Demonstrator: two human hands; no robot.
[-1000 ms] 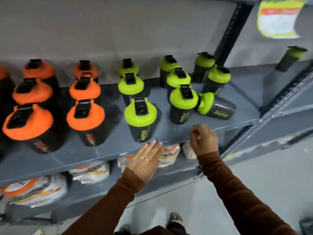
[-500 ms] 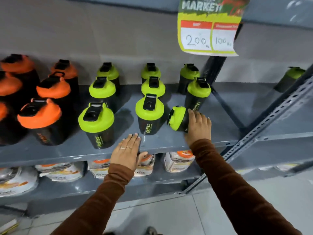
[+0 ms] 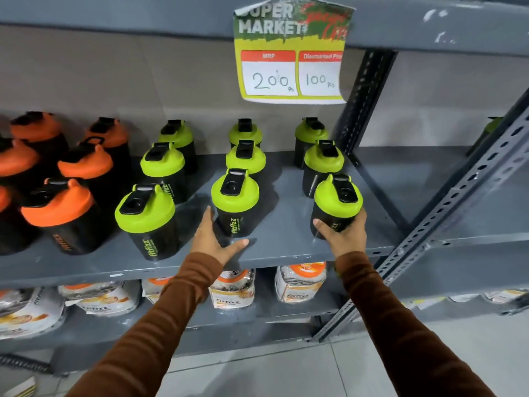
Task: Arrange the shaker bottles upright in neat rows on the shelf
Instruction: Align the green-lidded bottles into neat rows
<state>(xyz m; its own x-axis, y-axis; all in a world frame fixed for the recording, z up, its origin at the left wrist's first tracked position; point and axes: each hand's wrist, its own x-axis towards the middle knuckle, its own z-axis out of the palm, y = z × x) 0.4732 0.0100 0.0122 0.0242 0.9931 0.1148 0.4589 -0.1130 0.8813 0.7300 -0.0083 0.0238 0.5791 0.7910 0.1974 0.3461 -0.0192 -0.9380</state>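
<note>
Right hand (image 3: 342, 239) fingers wrapped around the front-right bottle (image 3: 336, 206), upright at the shelf (image 3: 286, 253) front edge; left hand (image 3: 213, 242) open beside the middle bottle (image 3: 235, 203); risk: a careless release could tip it off the edge.

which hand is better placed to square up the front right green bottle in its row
Right. The right hand already wraps the base of the front right green bottle, which stands upright. The left hand is at the middle front bottle, farther away.
</note>
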